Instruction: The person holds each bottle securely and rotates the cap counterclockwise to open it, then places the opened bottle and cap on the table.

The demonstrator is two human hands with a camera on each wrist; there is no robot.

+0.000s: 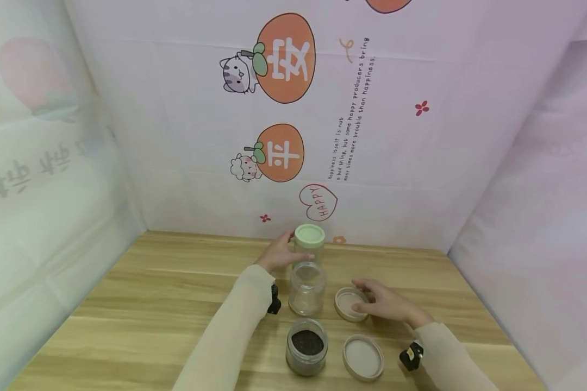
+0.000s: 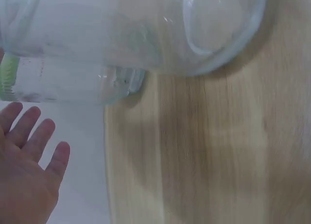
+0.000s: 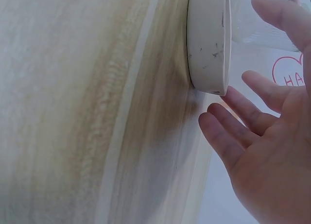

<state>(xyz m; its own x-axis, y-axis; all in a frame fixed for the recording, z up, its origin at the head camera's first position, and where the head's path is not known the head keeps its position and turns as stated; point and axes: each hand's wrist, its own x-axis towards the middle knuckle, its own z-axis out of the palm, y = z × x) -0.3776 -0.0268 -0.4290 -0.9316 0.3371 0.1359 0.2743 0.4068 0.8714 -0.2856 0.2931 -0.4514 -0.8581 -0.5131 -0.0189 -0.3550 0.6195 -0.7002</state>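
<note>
A clear jar with a pale green lid (image 1: pixel 309 235) stands toward the back of the table. My left hand (image 1: pixel 279 254) is at its left side, fingers straight and spread, thumb reaching in front of it. In the left wrist view, the fingers (image 2: pixel 33 131) are apart from the jar. Just in front stands an empty, lidless clear jar (image 1: pixel 307 296). To its right lies a beige lid (image 1: pixel 345 304), with my right hand (image 1: pixel 388 303) over its right edge. The right wrist view shows these fingers (image 3: pixel 243 119) loosely spread around the lid's rim, not gripping it.
Nearest me stands an open jar (image 1: pixel 307 365) holding something dark, with a second beige lid (image 1: pixel 363 358) to its right. The wooden table (image 1: pixel 176 293) meets a printed white cloth (image 1: pixel 391 206) at the back. Cloth also hangs on both sides.
</note>
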